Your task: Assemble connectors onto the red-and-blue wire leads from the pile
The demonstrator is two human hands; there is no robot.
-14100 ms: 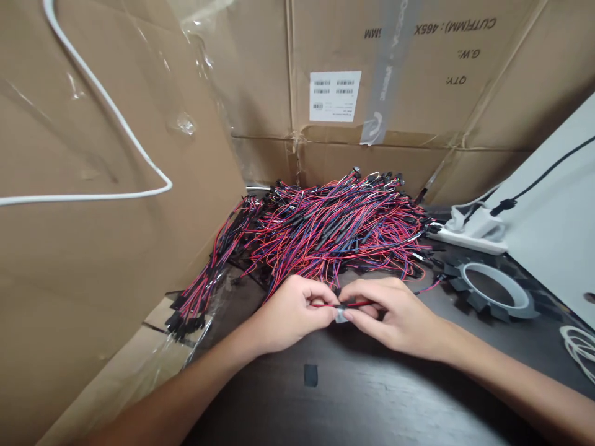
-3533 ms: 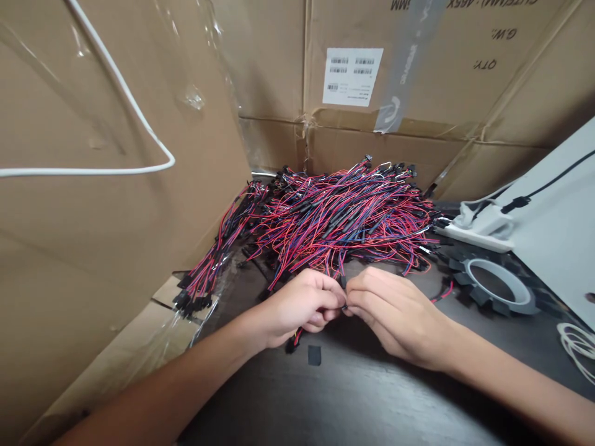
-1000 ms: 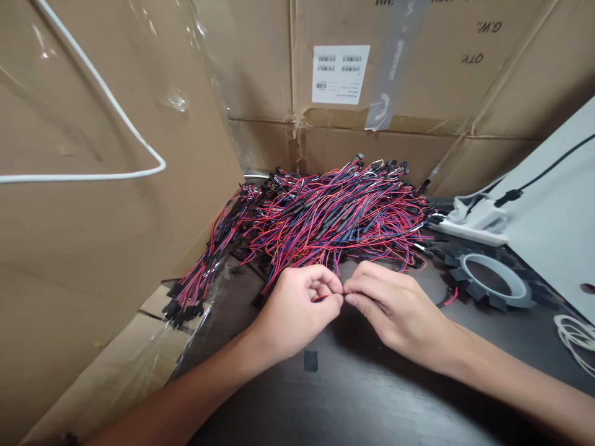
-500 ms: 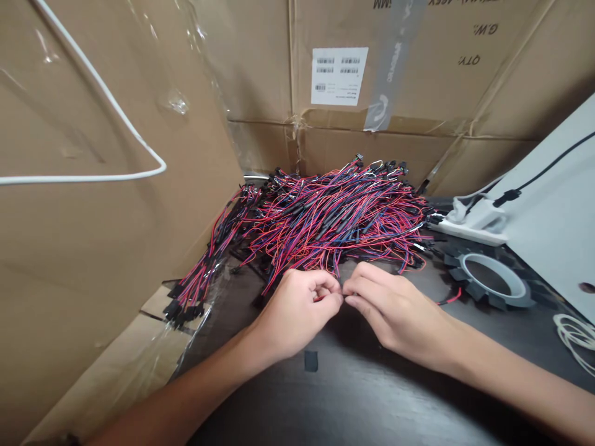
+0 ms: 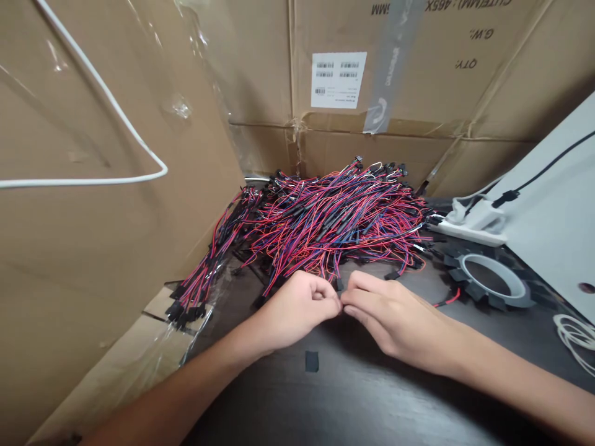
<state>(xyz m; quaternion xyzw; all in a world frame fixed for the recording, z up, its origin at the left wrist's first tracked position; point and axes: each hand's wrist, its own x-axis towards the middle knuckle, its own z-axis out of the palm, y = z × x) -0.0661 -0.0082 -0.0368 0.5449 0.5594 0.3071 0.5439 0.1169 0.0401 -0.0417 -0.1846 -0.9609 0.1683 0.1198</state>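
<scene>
My left hand and my right hand meet above the dark table, just in front of a heap of wires. Both are closed in a pinch, fingertips touching or nearly so. Red wire showed inside the left hand's curl a moment ago; what lies between the fingertips is now hidden. From behind the right hand a red-and-black wire end sticks out to the right. The heap of red and blue wires has black connectors and black sleeves. A small black piece of tape lies flat below the left hand.
A tape roll with black pieces stuck round its rim lies at right, before a white power strip. A wire bundle rests at left against a cardboard wall. A large carton stands behind; a coiled white cord lies far right.
Both hands keep their pinch and have shifted only slightly. The left fingers have closed over the red wire that showed there. The view has tilted up a little.
</scene>
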